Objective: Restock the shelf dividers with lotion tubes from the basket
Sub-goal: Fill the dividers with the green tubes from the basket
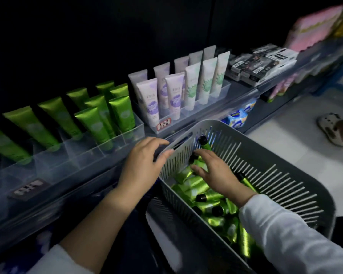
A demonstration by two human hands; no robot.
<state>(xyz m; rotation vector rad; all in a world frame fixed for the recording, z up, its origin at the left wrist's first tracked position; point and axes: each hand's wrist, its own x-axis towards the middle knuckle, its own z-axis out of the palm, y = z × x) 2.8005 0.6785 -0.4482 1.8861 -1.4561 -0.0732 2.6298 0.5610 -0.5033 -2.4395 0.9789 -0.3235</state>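
Dark back wall (67, 26), pale floor (285, 119)

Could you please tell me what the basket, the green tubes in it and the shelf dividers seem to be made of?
The basket looks like moulded grey plastic, matte, with slotted walls. The green tubes seem soft plastic or foil laminate: metallic glints, black caps. The shelf dividers look like clear acrylic or similar plastic; tubes show through.
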